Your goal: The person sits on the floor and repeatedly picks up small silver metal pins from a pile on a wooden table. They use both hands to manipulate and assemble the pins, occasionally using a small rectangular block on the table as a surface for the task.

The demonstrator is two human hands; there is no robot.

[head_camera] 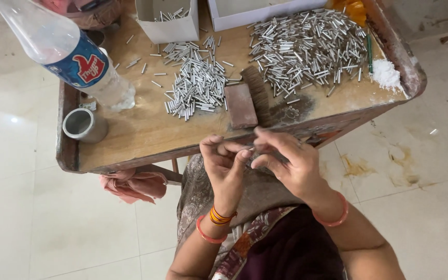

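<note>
Below the tray's front edge, both hands are meeting over the lap
From the head view, left hand (226, 166) and right hand (286, 158) are pinching fingertips together on a small metal piece (250, 149), barely visible; loose metal tubes (195, 85) are lying well ahead on the wooden tray (146, 129), beyond a brush (247, 101)

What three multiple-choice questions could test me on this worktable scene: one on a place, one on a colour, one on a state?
1. Where is the metal cup?
A. the table's left end
B. on the floor
C. inside a white box

2. What colour is the bottle label?
A. green
B. blue
C. yellow

3. How are the hands?
A. flat on the table
B. far apart
C. together, pinching something small

Answers:
1 A: it stands by the left rim of the table.
2 B: blue wraps its middle.
3 C: left hand and right hand meet fingertip to fingertip.
</note>
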